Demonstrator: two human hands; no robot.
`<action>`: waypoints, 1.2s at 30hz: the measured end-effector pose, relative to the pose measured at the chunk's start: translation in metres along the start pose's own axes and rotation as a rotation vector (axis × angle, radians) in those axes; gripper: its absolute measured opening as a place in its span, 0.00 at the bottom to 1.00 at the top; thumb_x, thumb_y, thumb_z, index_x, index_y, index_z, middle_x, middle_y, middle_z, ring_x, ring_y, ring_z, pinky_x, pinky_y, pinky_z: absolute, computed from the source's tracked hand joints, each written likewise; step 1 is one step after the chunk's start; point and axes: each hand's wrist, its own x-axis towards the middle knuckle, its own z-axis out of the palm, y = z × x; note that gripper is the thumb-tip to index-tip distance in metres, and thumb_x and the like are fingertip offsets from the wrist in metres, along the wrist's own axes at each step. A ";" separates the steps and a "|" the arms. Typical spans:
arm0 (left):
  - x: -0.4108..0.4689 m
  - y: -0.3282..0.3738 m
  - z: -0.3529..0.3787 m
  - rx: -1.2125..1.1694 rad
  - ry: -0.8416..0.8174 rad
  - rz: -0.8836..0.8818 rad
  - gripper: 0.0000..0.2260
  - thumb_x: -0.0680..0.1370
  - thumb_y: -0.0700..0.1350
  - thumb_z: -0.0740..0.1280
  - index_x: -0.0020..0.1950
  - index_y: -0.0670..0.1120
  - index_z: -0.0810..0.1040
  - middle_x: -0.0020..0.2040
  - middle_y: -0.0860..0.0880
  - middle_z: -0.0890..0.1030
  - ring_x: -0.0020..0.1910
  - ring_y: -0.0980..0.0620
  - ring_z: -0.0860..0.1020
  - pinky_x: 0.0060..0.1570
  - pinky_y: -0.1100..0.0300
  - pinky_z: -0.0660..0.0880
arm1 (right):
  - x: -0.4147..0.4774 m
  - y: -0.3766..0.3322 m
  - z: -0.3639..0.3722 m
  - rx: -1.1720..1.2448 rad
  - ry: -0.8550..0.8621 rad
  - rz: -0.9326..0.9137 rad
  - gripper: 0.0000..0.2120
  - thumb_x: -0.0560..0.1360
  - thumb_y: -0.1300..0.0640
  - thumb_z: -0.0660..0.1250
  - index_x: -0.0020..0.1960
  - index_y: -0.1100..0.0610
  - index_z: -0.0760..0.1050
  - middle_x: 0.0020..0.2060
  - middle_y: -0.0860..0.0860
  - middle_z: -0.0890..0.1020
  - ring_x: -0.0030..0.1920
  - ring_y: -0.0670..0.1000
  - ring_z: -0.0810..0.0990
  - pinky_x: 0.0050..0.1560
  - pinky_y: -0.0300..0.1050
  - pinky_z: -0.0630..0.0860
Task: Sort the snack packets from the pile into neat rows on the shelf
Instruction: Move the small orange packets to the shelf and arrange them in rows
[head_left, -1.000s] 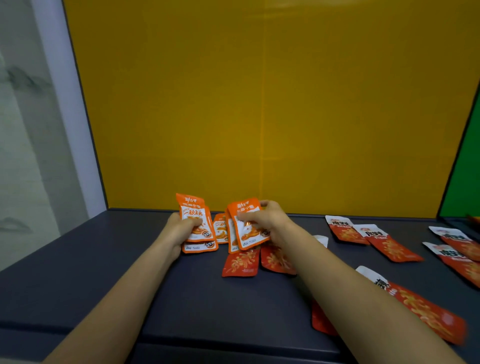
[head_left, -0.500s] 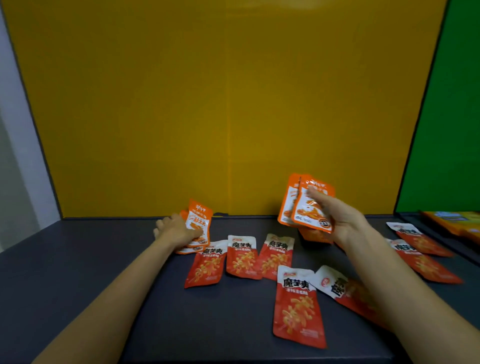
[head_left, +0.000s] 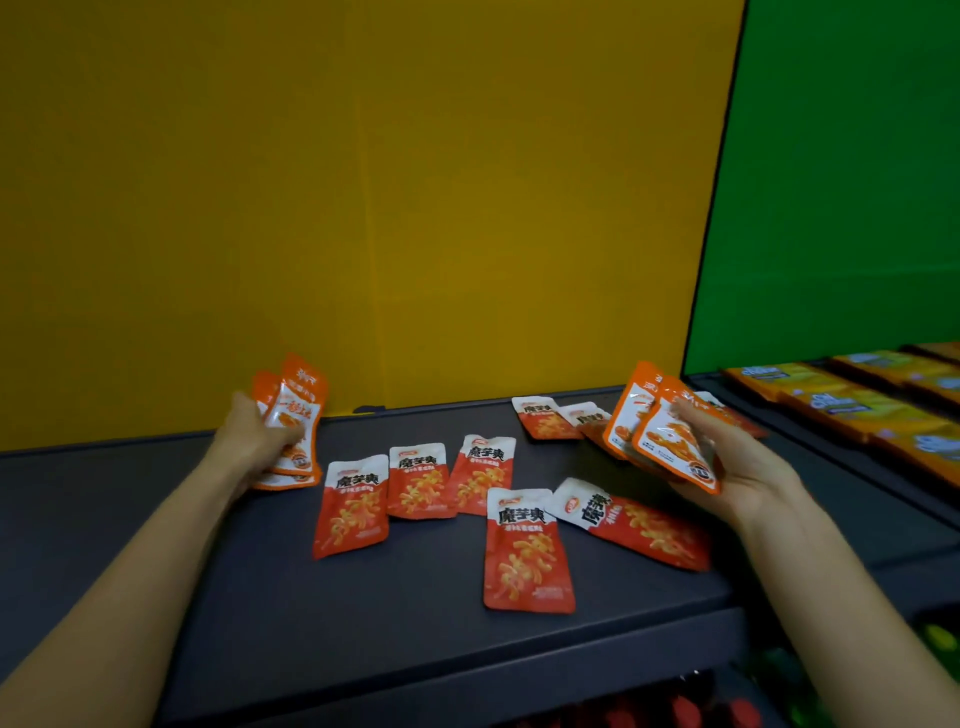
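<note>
Head view: right hand (head_left: 737, 467), gripping orange packets (head_left: 670, 441), has swung right, away from the left hand (head_left: 249, 441) clutching its orange stack (head_left: 298, 415); red packets (head_left: 418, 480) lie loose on the shelf (head_left: 363, 623), awaiting rows

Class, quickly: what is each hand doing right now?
Left hand: grips a stack of orange-and-white plastic snack packets.
Right hand: grips a second fan of the same packets.
</note>
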 end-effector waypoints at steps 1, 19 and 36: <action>-0.006 0.006 0.000 0.006 0.049 0.043 0.16 0.74 0.36 0.68 0.53 0.41 0.62 0.60 0.34 0.75 0.55 0.36 0.77 0.51 0.46 0.73 | -0.004 0.000 -0.008 0.011 0.008 0.003 0.06 0.75 0.58 0.66 0.45 0.62 0.75 0.26 0.59 0.83 0.25 0.54 0.83 0.22 0.55 0.78; -0.246 0.183 0.171 -0.601 -0.742 0.145 0.09 0.74 0.37 0.66 0.53 0.46 0.76 0.37 0.48 0.84 0.28 0.54 0.83 0.27 0.60 0.80 | -0.109 -0.137 -0.212 0.038 0.158 -0.227 0.09 0.76 0.57 0.65 0.51 0.62 0.75 0.34 0.58 0.85 0.30 0.55 0.85 0.31 0.57 0.80; -0.491 0.239 0.481 -0.461 -1.263 0.010 0.17 0.73 0.40 0.68 0.61 0.42 0.73 0.51 0.40 0.83 0.40 0.45 0.83 0.39 0.54 0.80 | -0.186 -0.265 -0.475 0.046 0.458 -0.286 0.04 0.75 0.60 0.62 0.46 0.61 0.74 0.28 0.58 0.84 0.25 0.55 0.83 0.26 0.53 0.80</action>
